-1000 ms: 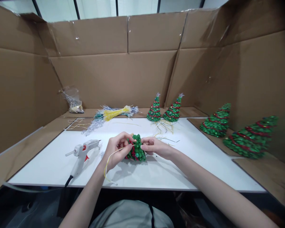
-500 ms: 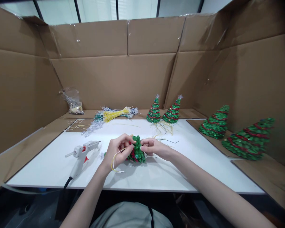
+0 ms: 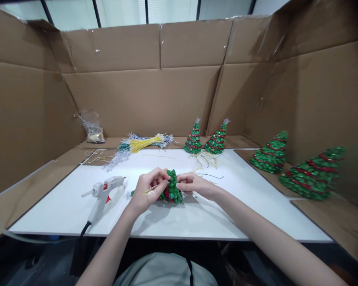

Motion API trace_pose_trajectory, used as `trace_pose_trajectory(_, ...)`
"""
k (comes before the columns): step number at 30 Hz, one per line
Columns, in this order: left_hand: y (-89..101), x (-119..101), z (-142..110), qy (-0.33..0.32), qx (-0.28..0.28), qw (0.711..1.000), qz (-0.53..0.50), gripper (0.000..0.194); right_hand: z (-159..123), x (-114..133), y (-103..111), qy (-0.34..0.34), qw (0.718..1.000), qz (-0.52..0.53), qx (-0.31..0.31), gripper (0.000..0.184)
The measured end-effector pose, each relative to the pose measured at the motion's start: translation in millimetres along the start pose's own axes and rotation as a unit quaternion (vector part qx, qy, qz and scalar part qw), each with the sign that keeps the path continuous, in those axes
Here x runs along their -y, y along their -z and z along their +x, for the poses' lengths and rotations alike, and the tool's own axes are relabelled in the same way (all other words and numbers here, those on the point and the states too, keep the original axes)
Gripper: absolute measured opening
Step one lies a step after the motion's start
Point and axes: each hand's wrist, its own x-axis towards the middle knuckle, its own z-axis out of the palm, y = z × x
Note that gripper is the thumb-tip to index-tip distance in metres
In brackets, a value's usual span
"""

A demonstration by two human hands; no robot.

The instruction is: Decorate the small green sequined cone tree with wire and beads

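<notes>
A small green tinsel Christmas tree (image 3: 173, 190) with red garland lies on its side on the white board, its tip toward the left. My left hand (image 3: 149, 188) is closed in a pinch against the tree, and thin yellow and white wires (image 3: 150, 191) come out between its fingers. On the other side, my right hand (image 3: 195, 186) pinches the tree near its base; the fingertips are partly hidden. Part of the tree's middle is behind my left hand.
A white glue gun (image 3: 100, 196) lies at left on the white board (image 3: 226, 222). Bundled wire stems (image 3: 146, 143) and a plastic bag (image 3: 91, 126) sit at the back. Finished-looking trees (image 3: 193, 139) stand behind, with others (image 3: 313, 174) at right. Cardboard walls (image 3: 137, 95) surround the board.
The loop of yellow and white wire hanging below my left hand has drawn up close to the palm. Both hands and the tree stay nearly in place.
</notes>
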Motion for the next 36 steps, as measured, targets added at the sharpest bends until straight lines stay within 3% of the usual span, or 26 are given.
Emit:
trace_pose_trajectory(11, -3.7, -2, 1, -0.018, 0.006, 1.0, 0.023, 0.01, 0, 1, 2, -0.003, 0.999, -0.035, 0.002, 0.044)
trace_pose_trajectory(22, 3.1, -1, -4, -0.006, -0.03, 0.999, 0.029, 0.012, -1, 7, 3, 0.007, 0.997, -0.081, -0.001, 0.045)
trace_pose_trajectory(30, -0.5, -1, -2, 0.009, 0.015, 1.0, 0.004, 0.015, -1, 10, 2, 0.003, 0.995, -0.097, 0.002, 0.048)
trace_pose_trajectory(36, -2.1, -1, -2, 0.003, 0.019, 1.0, 0.013, 0.014, 0, 6, 5, 0.02, 0.991, -0.129, 0.003, 0.048)
